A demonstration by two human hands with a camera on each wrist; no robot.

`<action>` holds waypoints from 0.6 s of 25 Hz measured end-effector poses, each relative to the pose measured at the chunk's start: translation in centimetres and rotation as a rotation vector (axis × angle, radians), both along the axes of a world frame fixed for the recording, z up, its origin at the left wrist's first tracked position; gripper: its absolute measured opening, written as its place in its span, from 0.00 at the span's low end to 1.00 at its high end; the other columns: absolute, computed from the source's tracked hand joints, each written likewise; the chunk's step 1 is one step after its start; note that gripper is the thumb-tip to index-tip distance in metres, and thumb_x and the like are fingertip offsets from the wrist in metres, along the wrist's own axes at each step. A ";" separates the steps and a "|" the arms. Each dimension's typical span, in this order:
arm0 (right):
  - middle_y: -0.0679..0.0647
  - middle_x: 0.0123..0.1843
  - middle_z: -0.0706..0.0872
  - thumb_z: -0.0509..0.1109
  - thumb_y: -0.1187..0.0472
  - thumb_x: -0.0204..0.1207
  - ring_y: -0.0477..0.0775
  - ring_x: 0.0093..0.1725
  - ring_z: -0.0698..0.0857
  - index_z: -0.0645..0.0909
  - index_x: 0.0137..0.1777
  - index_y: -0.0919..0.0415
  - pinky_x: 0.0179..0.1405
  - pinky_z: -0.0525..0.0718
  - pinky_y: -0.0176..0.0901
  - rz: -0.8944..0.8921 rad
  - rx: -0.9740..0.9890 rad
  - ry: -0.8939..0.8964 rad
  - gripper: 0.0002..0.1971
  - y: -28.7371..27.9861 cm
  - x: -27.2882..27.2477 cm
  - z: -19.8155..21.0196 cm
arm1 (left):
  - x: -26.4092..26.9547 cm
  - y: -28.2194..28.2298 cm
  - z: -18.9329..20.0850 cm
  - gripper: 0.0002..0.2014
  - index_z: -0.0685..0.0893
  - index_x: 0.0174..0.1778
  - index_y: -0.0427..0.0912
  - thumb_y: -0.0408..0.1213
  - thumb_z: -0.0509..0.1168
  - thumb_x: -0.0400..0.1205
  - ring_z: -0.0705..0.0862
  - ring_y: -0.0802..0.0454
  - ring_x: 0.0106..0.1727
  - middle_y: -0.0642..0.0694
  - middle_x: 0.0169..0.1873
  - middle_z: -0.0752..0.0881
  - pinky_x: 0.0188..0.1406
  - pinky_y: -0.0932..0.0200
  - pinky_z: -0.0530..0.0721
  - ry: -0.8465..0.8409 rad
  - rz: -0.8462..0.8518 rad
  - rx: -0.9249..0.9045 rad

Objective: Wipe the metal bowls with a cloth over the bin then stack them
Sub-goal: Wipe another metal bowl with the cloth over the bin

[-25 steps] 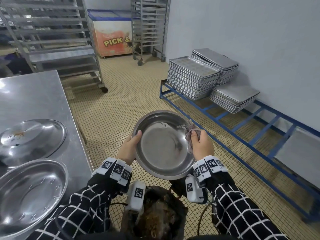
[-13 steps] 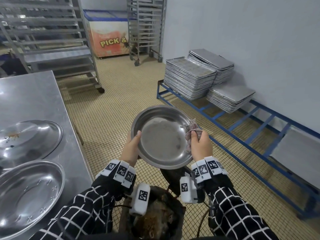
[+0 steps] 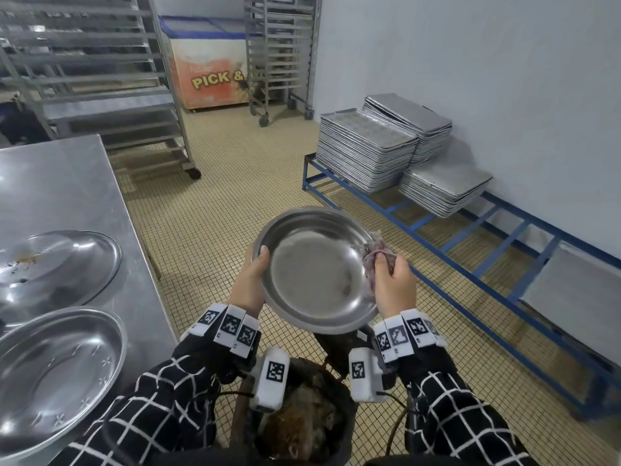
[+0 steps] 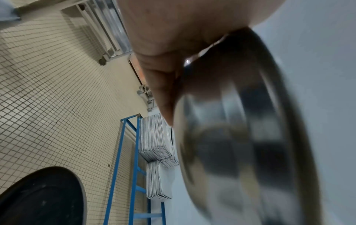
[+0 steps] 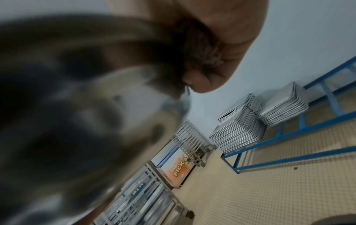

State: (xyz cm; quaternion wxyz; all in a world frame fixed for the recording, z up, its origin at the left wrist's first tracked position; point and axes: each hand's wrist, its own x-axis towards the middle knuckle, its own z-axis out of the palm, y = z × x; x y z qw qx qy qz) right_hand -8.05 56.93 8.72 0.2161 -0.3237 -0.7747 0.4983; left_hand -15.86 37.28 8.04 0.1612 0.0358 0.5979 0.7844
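Observation:
A round metal bowl (image 3: 312, 267) is held tilted toward me above a dark bin (image 3: 295, 415) full of brown scraps. My left hand (image 3: 250, 280) grips its left rim, thumb inside; the left wrist view shows the bowl's blurred underside (image 4: 240, 144) and my fingers (image 4: 159, 91) behind it. My right hand (image 3: 391, 284) pinches a greyish-pink cloth (image 3: 374, 253) against the bowl's right inner wall. The right wrist view is blurred by the bowl (image 5: 77, 106). Two more metal bowls, one soiled (image 3: 50, 264) and one nearer (image 3: 53, 375), sit on the steel table (image 3: 67, 183) at left.
Stacks of baking trays (image 3: 369, 153) rest on a low blue frame (image 3: 487, 257) along the right wall. Wheeled tray racks (image 3: 100, 79) and an orange chest freezer (image 3: 208, 72) stand at the back. Tiled floor lies between the table and the frame.
The bowl has tipped a little and the cloth has slid along its right inner wall. My view has shifted slightly; the left hand keeps its grip on the rim.

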 end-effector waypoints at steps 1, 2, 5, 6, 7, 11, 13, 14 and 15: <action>0.51 0.45 0.82 0.58 0.52 0.85 0.44 0.40 0.83 0.75 0.57 0.63 0.27 0.74 0.28 -0.016 -0.022 0.016 0.14 -0.5 -0.3 0.1 | 0.1 0.3 -0.1 0.21 0.77 0.70 0.43 0.51 0.56 0.85 0.82 0.37 0.63 0.37 0.63 0.83 0.63 0.41 0.81 0.001 0.044 0.011; 0.51 0.45 0.82 0.57 0.53 0.85 0.44 0.40 0.83 0.74 0.57 0.63 0.26 0.73 0.27 -0.035 -0.042 0.036 0.13 -1.1 -0.6 0.2 | 0.2 0.5 -0.3 0.25 0.74 0.72 0.45 0.54 0.57 0.83 0.82 0.39 0.64 0.39 0.65 0.82 0.63 0.40 0.81 0.006 0.081 0.023; 0.50 0.46 0.80 0.59 0.54 0.84 0.41 0.38 0.80 0.72 0.57 0.62 0.25 0.71 0.25 -0.096 -0.087 0.097 0.11 -2.6 -1.2 0.5 | 0.3 0.7 -0.4 0.29 0.62 0.79 0.54 0.56 0.59 0.82 0.82 0.41 0.65 0.40 0.68 0.79 0.64 0.37 0.81 -0.007 0.086 0.011; 0.50 0.46 0.80 0.59 0.54 0.84 0.43 0.39 0.81 0.72 0.57 0.63 0.26 0.71 0.26 -0.104 -0.080 0.102 0.11 -2.6 -1.2 0.6 | 0.3 0.6 -0.2 0.28 0.59 0.79 0.54 0.52 0.59 0.84 0.83 0.41 0.62 0.41 0.65 0.80 0.62 0.39 0.82 0.003 0.054 -0.011; 0.50 0.47 0.80 0.59 0.54 0.84 0.46 0.42 0.82 0.72 0.58 0.63 0.27 0.72 0.28 -0.100 -0.063 0.094 0.12 -2.3 -1.1 0.9 | 0.2 0.4 0.0 0.26 0.58 0.78 0.52 0.47 0.60 0.85 0.84 0.42 0.59 0.43 0.61 0.80 0.60 0.41 0.84 0.021 0.010 -0.026; 0.49 0.48 0.83 0.59 0.53 0.84 0.49 0.49 0.85 0.75 0.58 0.60 0.33 0.77 0.32 0.067 -0.003 0.025 0.12 0.2 -0.7 1.9 | -0.9 -1.2 1.0 0.31 0.65 0.73 0.43 0.50 0.64 0.77 0.87 0.47 0.46 0.43 0.55 0.81 0.46 0.50 0.89 0.016 -0.072 0.075; 0.49 0.49 0.84 0.59 0.52 0.84 0.47 0.48 0.84 0.76 0.58 0.59 0.35 0.78 0.33 0.155 0.053 -0.009 0.12 0.7 -0.5 2.5 | -1.3 -2.0 1.0 0.28 0.74 0.70 0.40 0.52 0.63 0.78 0.86 0.42 0.51 0.40 0.54 0.85 0.53 0.44 0.87 0.001 -0.120 0.079; 0.50 0.50 0.84 0.58 0.52 0.84 0.45 0.47 0.84 0.76 0.58 0.59 0.35 0.77 0.32 0.173 0.074 -0.014 0.12 0.7 -0.5 2.6 | -1.3 -2.2 0.9 0.24 0.79 0.67 0.39 0.51 0.62 0.80 0.84 0.39 0.53 0.40 0.52 0.87 0.58 0.41 0.84 -0.019 -0.113 0.078; 0.50 0.50 0.84 0.58 0.52 0.84 0.43 0.46 0.83 0.76 0.58 0.59 0.34 0.76 0.31 0.171 0.085 -0.009 0.12 0.5 -0.4 2.6 | -1.1 -2.1 1.0 0.18 0.84 0.61 0.40 0.48 0.61 0.83 0.84 0.38 0.54 0.41 0.49 0.88 0.61 0.38 0.81 -0.034 -0.085 0.058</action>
